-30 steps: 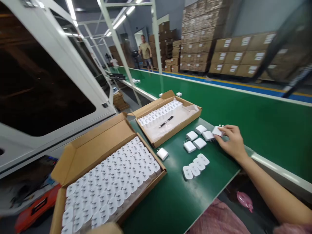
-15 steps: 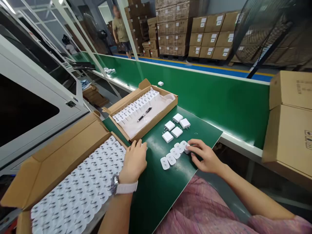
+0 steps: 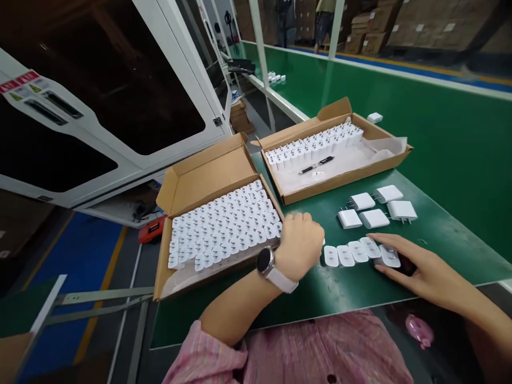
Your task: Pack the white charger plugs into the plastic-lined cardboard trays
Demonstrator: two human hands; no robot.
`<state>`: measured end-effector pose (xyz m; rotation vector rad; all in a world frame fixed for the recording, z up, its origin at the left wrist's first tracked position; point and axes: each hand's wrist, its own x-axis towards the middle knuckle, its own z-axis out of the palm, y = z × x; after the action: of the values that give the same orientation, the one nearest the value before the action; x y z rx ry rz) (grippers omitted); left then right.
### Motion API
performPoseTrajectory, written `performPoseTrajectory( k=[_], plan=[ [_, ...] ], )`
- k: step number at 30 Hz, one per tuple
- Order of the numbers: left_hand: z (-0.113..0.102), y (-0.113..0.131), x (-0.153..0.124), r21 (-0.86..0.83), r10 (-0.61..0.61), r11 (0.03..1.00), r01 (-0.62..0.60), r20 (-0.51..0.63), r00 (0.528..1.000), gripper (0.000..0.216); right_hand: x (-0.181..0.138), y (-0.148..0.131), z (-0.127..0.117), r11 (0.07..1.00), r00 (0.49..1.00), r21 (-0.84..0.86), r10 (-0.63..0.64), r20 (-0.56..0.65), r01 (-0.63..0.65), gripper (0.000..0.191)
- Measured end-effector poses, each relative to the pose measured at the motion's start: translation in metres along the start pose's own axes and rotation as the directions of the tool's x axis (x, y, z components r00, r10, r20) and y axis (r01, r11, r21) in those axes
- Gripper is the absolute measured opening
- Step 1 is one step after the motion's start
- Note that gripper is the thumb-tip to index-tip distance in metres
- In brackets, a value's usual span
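Observation:
My left hand [image 3: 301, 241], a watch on its wrist, rests on the green worktable [image 3: 448, 234] with fingers curled over a white piece; only an edge of it shows. It sits against the near cardboard box [image 3: 200, 178], which is packed with white chargers [image 3: 224, 224]. My right hand [image 3: 424, 269] lies at the right end of a row of flat-lying chargers [image 3: 346, 255], with forefinger and thumb closed on the last charger [image 3: 390, 256]. Several loose chargers with prongs [image 3: 374, 218] lie just beyond the row.
A second open box [image 3: 340, 184] holds a back row of chargers and a black pen [image 3: 316, 166] on white paper. Behind it runs a green conveyor belt [image 3: 440, 106] carrying a lone charger [image 3: 375, 117]. A white machine cabinet [image 3: 132, 122] stands left. A person [image 3: 326, 21] stands far off.
My right hand brought a charger from the far loose group down to the end of the near row. My left hand came in and closed beside the full box. The view swung left and down.

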<state>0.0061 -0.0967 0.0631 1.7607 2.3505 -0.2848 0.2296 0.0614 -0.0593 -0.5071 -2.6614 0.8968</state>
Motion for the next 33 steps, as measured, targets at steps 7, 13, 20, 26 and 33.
performPoseTrajectory(
  k=[7, 13, 20, 26, 33],
  plan=[
    [0.022, 0.011, -0.028, -0.012, -0.073, 0.997, 0.078, 0.224, 0.972, 0.008, 0.02, -0.009, -0.013, 0.995, 0.988, 0.083, -0.06, 0.143, 0.048, 0.044],
    [0.039, 0.0, -0.016, -0.088, 0.011, 0.996, -0.007, 0.038, 0.999, 0.044, 0.028, -0.026, -0.012, 0.994, 0.989, 0.097, -0.07, 0.127, 0.058, 0.046],
    [0.062, 0.029, -0.011, -0.086, 0.044, 0.994, -0.062, -0.195, 0.98, 0.076, 0.03, -0.034, 0.005, 0.987, 0.986, -0.056, -0.146, 0.084, 0.151, 0.048],
    [0.074, 0.003, -0.03, -0.794, -0.088, 0.595, -0.126, -0.22, 0.972, 0.056, 0.025, -0.032, 0.02, 0.975, 0.977, 0.065, -0.215, 0.006, 0.214, 0.039],
    [0.069, -0.036, -0.091, -0.78, -0.344, -0.62, -0.087, 0.171, 0.923, 0.071, 0.039, -0.067, 0.042, 0.942, 0.954, 0.161, -0.298, -0.01, 0.296, 0.041]
  ],
)
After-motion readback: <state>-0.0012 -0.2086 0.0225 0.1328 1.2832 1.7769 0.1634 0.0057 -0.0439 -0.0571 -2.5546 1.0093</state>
